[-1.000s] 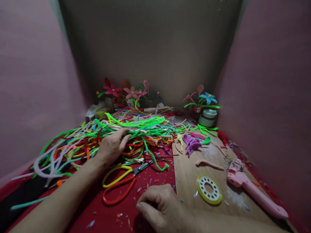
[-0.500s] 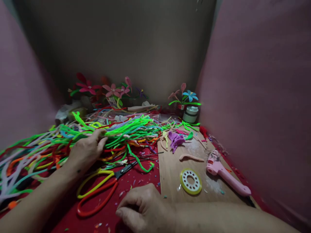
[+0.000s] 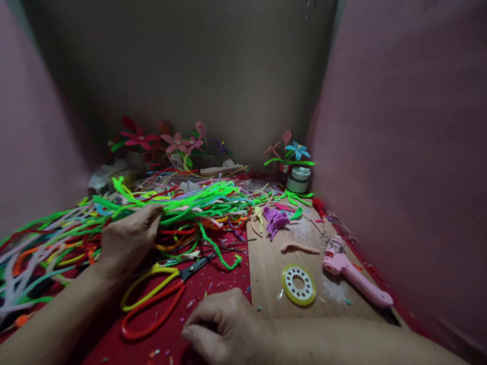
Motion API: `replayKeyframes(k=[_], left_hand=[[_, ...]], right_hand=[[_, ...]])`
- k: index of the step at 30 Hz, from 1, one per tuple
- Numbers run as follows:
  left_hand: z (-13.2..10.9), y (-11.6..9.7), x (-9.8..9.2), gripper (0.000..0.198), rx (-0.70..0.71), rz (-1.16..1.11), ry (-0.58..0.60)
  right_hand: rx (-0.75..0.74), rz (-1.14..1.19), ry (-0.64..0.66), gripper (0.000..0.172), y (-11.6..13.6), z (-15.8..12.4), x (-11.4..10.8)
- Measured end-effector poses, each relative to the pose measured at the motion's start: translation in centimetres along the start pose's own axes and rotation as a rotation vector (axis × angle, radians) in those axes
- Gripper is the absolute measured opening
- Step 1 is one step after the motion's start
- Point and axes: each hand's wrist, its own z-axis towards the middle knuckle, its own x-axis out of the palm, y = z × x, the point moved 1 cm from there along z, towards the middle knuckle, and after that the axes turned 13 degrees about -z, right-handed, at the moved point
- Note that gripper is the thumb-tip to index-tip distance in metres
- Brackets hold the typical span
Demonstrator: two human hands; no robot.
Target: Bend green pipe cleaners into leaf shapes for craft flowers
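My left hand [image 3: 129,235] reaches into a heap of pipe cleaners [image 3: 201,205] in bright green, white, red, orange and other colours. Its thumb and fingers are pinched on green pipe cleaners at the top of the pile. My right hand [image 3: 224,327] rests near the front edge of the view, fingers curled and closed, with nothing seen in them. Between the hands lie scissors [image 3: 182,274] with one yellow and one red handle loop, the blades pointing away to the right.
A wooden board [image 3: 268,279] carries a roll of tape [image 3: 299,285], a pink hot glue gun [image 3: 357,279], a purple fuzzy piece [image 3: 276,221] and a peach strip [image 3: 300,247]. Behind stand pipe-cleaner flowers [image 3: 177,143] and a lidded jar [image 3: 299,180]. Scraps litter the red cloth [image 3: 213,279].
My left hand has shifted slightly left and its thumb has drawn in against the fingers on the green pipe cleaners. My right hand has stayed still.
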Motion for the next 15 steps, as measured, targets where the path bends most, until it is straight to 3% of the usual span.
replayKeyframes(k=[4, 15], left_hand=[[0.05, -0.19, -0.66, 0.030, 0.031, 0.011, -0.069], [0.08, -0.49, -1.01, 0.037, 0.090, 0.008, -0.081]], right_hand=[[0.004, 0.001, -0.005, 0.021, 0.10, 0.05, -0.19], [-0.020, -0.011, -0.015, 0.021, 0.17, 0.08, -0.22]])
